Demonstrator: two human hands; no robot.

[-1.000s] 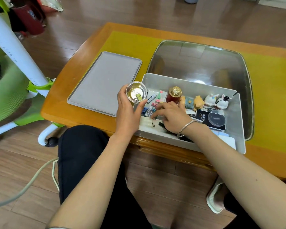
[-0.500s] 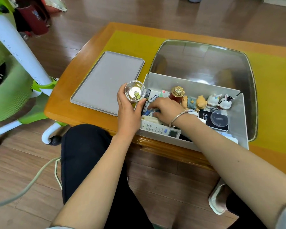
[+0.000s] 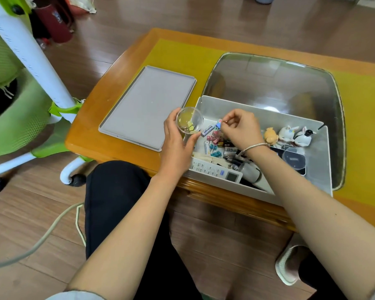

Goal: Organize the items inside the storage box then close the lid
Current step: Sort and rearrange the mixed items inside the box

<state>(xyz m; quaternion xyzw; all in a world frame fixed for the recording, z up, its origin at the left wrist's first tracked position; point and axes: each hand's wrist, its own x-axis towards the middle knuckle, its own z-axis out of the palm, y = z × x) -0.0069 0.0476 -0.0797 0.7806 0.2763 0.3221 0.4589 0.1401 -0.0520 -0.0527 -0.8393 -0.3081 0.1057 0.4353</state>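
Mid-task, sorting underway. Box (image 3: 318,165) open on desk (image 3: 108,135) near front edge; lid (image 3: 147,107) flat just left of box, not yet on. Inside box: remote (image 3: 217,171) along front wall, figurines (image 3: 288,134) at back right, loose clips (image 3: 214,136) and batteries (image 3: 208,129) at left, unsorted. Left hand (image 3: 178,144) gripping cup (image 3: 189,120) at box's left wall, few clips already in. Right hand (image 3: 240,126) pinching one clip (image 3: 219,124) above box, beside cup. Remaining, probably: rest of clips, tidy-up, lid on.

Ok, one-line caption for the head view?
Left hand holds clear cup; right hand pinches clip over storage box.
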